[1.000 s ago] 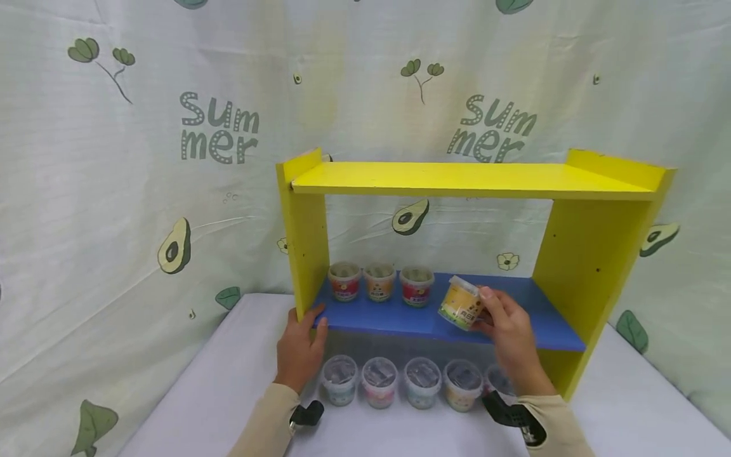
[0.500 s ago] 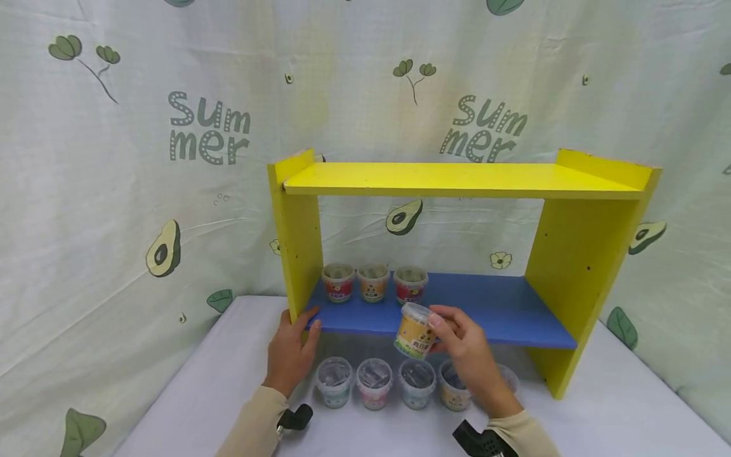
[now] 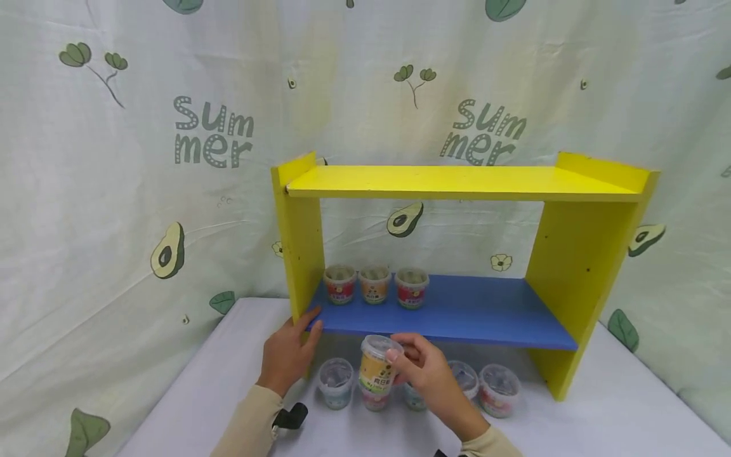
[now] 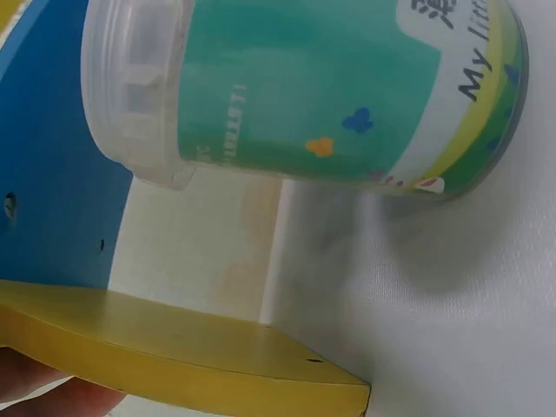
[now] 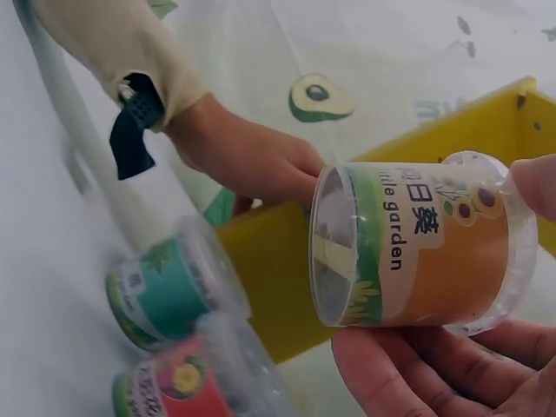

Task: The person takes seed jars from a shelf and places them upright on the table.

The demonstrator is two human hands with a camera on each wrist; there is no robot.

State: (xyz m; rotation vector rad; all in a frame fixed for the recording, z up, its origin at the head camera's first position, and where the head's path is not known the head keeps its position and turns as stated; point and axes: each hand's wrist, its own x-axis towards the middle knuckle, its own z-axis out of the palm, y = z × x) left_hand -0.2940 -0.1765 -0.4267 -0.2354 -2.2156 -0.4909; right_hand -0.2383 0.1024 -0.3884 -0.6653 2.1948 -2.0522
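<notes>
My right hand (image 3: 431,377) pinches a lidded plastic cup (image 3: 375,368) with a yellow-orange sunflower label, thumb near the lid. In the head view this cup overlaps a pink-labelled cup (image 3: 374,401) of the front row. The right wrist view shows the cup (image 5: 452,252) on its side, "little garden" on its label. At the shelf's lower left corner my left hand (image 3: 285,355) grips the yellow side panel (image 3: 299,254), finger and thumb by the blue board (image 3: 474,308). A teal-labelled cup (image 4: 304,87) stands close by in the left wrist view.
Three cups line the blue board's left: a red one (image 3: 340,289), an orange one (image 3: 375,289) and another red one (image 3: 412,292). Below, in a row on the white table (image 3: 617,406), are a teal cup (image 3: 335,384) and a pink cup (image 3: 499,393), with others between, partly behind my right hand.
My right hand has carried the yellow-labelled cup from in front of the blue board down and left to the front row of cups. The left hand stays at the shelf corner.
</notes>
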